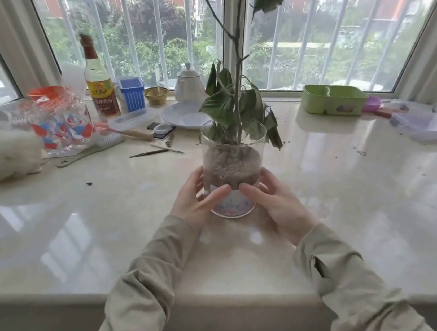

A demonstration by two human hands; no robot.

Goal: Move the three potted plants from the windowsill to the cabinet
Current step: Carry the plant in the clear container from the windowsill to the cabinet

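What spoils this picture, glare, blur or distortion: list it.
Head view: daylight from the windows backlights the scene and glares in white patches off the glossy windowsill; the wide-angle lens bows the window frames; corners are soft, while the glass pot at centre is fairly sharp.

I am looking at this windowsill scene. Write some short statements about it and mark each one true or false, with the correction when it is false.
1. The left hand and the right hand both hold the glass pot. True.
2. The plant's leaves stand fresh and upright. False: they droop and look wilted.
3. The green box sits to the left of the pot. False: it sits to the right of it.
4. A labelled bottle stands on the windowsill, left of the pot. True.
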